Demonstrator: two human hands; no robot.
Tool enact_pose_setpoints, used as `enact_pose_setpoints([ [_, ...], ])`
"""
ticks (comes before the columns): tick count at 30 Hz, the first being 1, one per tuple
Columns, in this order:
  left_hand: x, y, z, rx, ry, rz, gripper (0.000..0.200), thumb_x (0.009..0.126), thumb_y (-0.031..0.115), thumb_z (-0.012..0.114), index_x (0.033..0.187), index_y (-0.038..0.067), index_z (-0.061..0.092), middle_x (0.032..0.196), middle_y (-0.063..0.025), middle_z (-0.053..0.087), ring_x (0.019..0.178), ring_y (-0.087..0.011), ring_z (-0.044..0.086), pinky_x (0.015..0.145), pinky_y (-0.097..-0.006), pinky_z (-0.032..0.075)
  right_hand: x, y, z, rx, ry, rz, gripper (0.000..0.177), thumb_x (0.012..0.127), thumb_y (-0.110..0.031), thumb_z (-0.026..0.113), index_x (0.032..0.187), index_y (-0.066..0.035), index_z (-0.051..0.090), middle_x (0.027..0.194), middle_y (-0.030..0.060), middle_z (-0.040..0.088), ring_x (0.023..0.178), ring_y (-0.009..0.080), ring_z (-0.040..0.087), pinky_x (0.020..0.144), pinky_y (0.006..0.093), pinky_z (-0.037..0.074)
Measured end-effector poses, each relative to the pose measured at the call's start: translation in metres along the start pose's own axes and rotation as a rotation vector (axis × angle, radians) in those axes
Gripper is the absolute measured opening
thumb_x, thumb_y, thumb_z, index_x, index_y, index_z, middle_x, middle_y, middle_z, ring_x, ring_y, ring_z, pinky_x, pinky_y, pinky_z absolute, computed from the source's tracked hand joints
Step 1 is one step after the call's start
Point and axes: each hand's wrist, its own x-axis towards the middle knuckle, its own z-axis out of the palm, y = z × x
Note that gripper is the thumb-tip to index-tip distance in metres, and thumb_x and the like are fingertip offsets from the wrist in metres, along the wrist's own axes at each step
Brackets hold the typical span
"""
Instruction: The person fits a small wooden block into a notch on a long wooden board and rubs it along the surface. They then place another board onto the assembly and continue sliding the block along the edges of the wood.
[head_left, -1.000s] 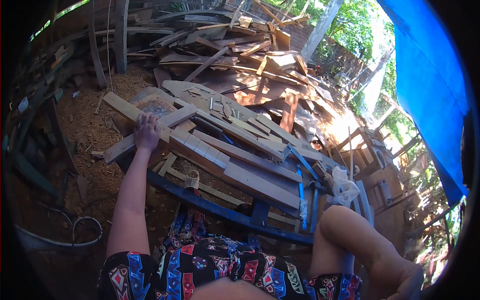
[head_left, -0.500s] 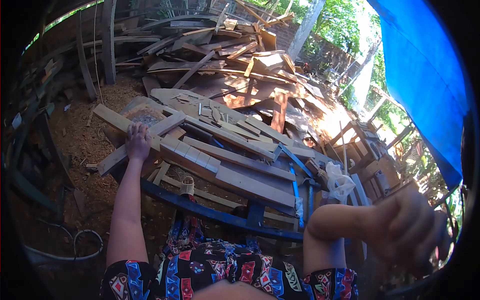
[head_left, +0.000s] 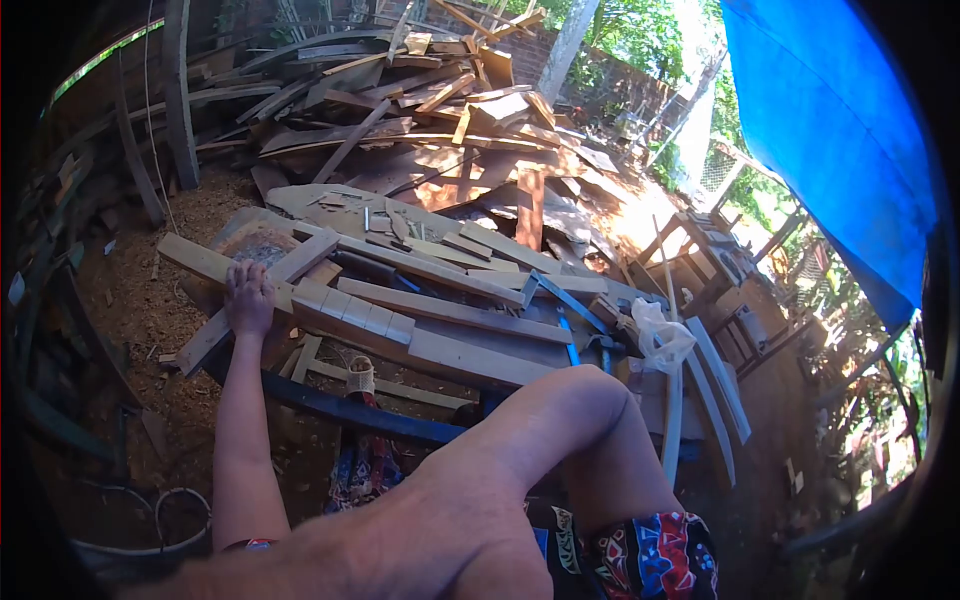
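My left hand (head_left: 250, 298) is closed over a long wooden beam (head_left: 197, 260), near where a second wooden piece (head_left: 305, 255) crosses it. Toward the right, the beam continues into a stretch with several evenly spaced lines across it (head_left: 355, 315). My right hand (head_left: 420, 535) is very close to the camera, in front of my torso, with the forearm bent across my body. Its fingers are smeared and run toward the bottom edge, so what they hold, if anything, does not show.
On the workbench are loose wooden strips (head_left: 450, 308), a blue metal square (head_left: 570, 300), a hammer (head_left: 603, 345) and a clear plastic bag (head_left: 662, 335). Behind it rises a heap of scrap boards (head_left: 430, 110). A blue tarp (head_left: 830, 130) hangs at the right.
My right hand has swung from the far right to the front of my torso, close to the camera. My left hand stays on the beam. The view has shifted slightly to the right.
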Motion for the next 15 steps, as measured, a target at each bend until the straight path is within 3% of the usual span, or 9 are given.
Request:
enact_pose_setpoints([
  [2,0.0,-0.006,0.006,0.0,0.013,0.008,0.03,0.09,0.027,0.049,0.118,0.016,0.056,0.134,-0.0035,0.048,0.133,-0.0307,0.034,0.105,-0.0479,0.037,0.002,0.018,-0.006,0.304,-0.151,0.057,0.095,0.08,-0.052,0.07,0.138,0.011,0.03,0.112,0.0283,0.054,0.104,0.0324,0.057,0.085,0.036,0.046],
  [13,0.0,-0.005,0.006,-0.014,0.045,0.013,0.03,0.09,0.027,0.049,0.117,0.016,0.056,0.134,-0.0042,0.047,0.133,-0.031,0.034,0.105,-0.0473,0.037,0.008,0.017,-0.004,0.353,-0.173,0.359,0.095,0.08,-0.052,0.07,0.14,0.009,0.03,0.109,0.0278,0.056,0.107,0.0344,0.057,0.085,0.0385,0.047],
  [15,0.0,-0.001,0.0,-0.008,0.01,0.005,0.03,0.091,0.027,0.049,0.117,0.016,0.056,0.134,-0.0041,0.047,0.132,-0.0313,0.035,0.105,-0.0472,0.037,0.008,-0.01,-0.011,0.315,-0.052,0.38,0.074,0.078,-0.041,0.073,0.13,0.005,0.047,0.107,0.0245,0.059,0.105,0.0318,0.059,0.084,0.0388,0.049],
])
